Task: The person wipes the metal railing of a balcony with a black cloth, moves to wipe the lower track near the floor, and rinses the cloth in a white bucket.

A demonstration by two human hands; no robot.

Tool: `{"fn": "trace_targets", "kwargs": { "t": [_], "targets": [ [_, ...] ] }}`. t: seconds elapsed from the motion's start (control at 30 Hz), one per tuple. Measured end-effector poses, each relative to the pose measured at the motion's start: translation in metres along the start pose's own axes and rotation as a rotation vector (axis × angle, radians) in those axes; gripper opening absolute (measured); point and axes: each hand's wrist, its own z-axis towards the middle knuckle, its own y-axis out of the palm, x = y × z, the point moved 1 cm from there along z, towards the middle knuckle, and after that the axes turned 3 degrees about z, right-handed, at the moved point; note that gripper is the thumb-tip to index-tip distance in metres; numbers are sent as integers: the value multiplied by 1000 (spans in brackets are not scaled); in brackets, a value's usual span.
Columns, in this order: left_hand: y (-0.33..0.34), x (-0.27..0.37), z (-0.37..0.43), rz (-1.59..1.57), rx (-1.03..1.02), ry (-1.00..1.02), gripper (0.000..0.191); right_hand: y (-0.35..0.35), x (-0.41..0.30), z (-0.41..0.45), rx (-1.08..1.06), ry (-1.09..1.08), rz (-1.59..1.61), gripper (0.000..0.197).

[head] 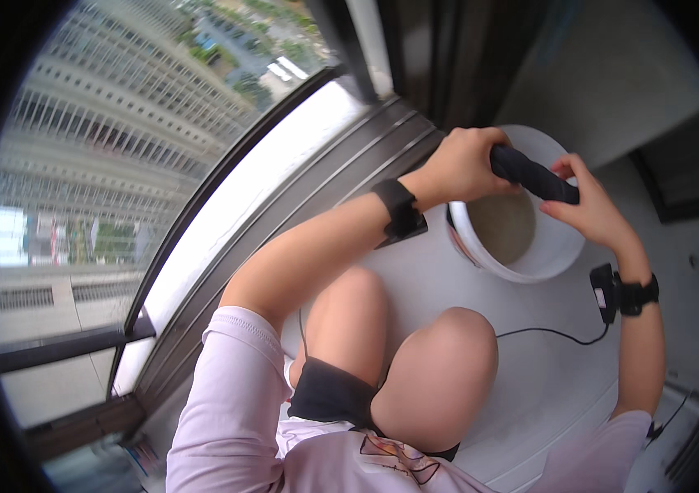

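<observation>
A dark, tightly twisted cloth (533, 175) stretches between my two hands over a white plastic bucket (562, 249). My left hand (468, 161) is closed around its left end. At the other end my right hand (593, 206) holds it between the thumb and the curled fingers. Cloudy brownish water (503, 229) lies in the bottom of the bucket, partly hidden by the cloth and my left hand. No drips can be made out.
A window frame (245, 148) with a white sill runs along the left, with tall buildings outside. My bent knees (442, 370) are close to the bucket on the pale floor (528, 382). A black cable (546, 331) trails from the device on my right wrist (623, 294).
</observation>
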Motion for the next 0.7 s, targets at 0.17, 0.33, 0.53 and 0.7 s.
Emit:
{"fn": "trace_targets", "kwargs": {
  "t": [0.17, 0.33, 0.53, 0.7],
  "targets": [
    [-69, 2, -56, 134, 131, 176, 44, 16, -78, 13, -68, -238, -82, 33],
    [-132, -18, -137, 269, 196, 64, 50, 73, -139, 44, -308, -303, -22, 29],
    [-182, -31, -222, 362, 328, -10, 51, 146, -188, 74, -567, -241, 176, 26],
    [-208, -49, -319, 322, 421, -137, 53, 216, -252, 68, -726, -230, 84, 26]
  ]
}}
